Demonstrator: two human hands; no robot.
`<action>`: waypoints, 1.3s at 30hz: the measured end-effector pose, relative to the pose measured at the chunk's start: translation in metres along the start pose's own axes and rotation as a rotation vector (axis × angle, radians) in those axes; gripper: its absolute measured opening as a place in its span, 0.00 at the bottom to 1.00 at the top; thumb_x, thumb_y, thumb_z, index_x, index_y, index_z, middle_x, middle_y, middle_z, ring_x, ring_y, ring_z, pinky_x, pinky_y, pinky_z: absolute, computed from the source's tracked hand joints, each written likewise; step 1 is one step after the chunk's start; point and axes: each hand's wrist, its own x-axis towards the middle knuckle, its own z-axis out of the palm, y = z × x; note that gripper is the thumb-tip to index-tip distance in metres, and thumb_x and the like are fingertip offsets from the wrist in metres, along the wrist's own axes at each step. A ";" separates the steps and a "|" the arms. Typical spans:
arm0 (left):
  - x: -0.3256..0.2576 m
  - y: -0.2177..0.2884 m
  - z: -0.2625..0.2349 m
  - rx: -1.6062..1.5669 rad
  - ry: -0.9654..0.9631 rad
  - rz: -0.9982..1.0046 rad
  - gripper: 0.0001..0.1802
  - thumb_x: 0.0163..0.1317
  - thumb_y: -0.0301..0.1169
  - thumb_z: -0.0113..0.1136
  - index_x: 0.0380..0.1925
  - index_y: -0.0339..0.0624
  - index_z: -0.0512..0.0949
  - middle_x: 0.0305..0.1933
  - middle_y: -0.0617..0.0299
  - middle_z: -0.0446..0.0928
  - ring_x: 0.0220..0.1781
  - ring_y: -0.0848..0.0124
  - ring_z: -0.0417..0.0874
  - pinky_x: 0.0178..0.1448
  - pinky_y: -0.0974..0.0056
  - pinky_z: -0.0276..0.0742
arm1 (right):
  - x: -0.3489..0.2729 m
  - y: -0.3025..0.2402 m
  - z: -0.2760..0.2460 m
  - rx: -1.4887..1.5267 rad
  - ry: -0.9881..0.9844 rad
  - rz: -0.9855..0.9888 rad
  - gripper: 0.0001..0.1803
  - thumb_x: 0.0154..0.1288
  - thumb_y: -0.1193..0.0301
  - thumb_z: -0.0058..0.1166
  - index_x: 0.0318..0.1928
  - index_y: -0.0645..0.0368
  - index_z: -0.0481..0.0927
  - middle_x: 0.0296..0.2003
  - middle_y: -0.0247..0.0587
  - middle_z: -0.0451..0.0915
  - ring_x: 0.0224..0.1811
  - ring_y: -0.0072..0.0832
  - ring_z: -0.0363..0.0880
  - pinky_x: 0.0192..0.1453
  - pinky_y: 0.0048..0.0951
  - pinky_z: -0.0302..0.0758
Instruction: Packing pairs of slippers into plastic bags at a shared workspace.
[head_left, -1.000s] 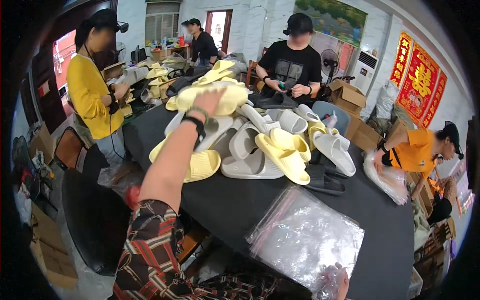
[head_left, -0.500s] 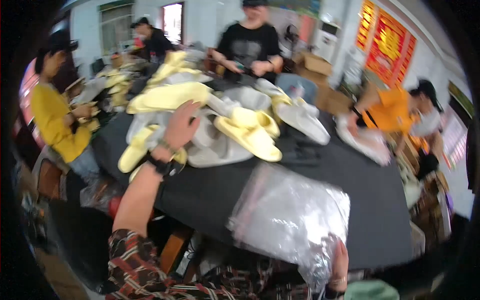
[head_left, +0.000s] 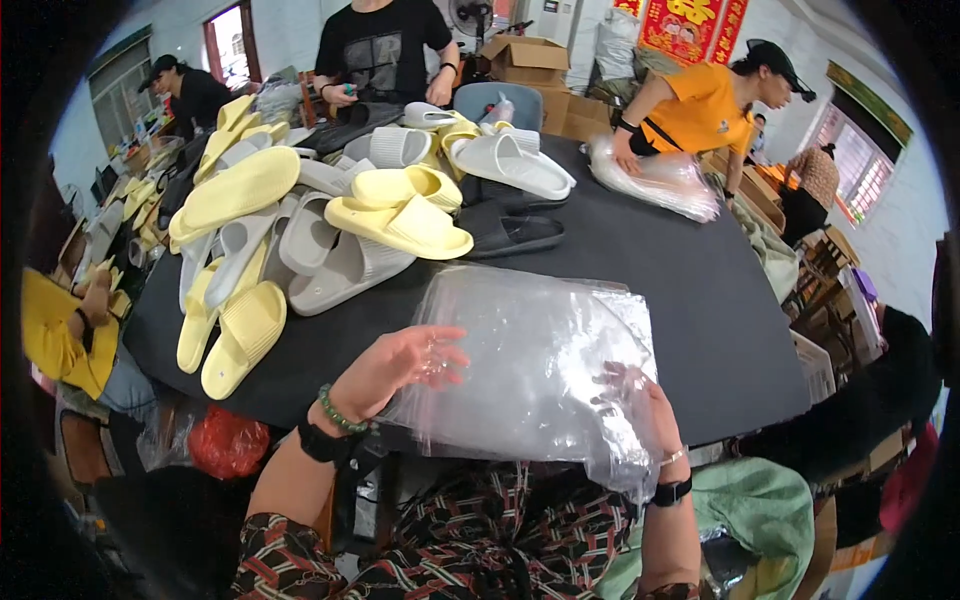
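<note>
A stack of clear plastic bags lies over the front edge of the black table in front of me. My right hand grips its right side, the fingers partly seen through shiny plastic and the corner bunched below. At the left edge of the bags is my left hand, fingers stretched and apart, holding nothing; whether they touch the film I cannot tell. Beyond it, a yellow slipper rests on a grey slipper, part of a heap of yellow and grey slippers. A black slipper lies to their right.
Across the table stands a person in black. At the far right, a person in orange handles another stack of clear bags. A yellow sleeve shows at left. Cardboard boxes stand behind; green cloth lies beside my right arm.
My left hand has come back from the slipper heap to the left edge of the bags. My right hand and the bags have shifted slightly. The view has turned right and down.
</note>
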 end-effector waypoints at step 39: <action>0.000 -0.026 -0.007 -0.120 0.320 0.004 0.17 0.73 0.35 0.53 0.55 0.36 0.74 0.42 0.49 0.84 0.45 0.59 0.86 0.50 0.59 0.79 | 0.025 -0.040 -0.017 -0.055 -0.053 -0.434 0.32 0.71 0.72 0.54 0.72 0.58 0.59 0.45 0.30 0.75 0.50 0.20 0.74 0.61 0.29 0.70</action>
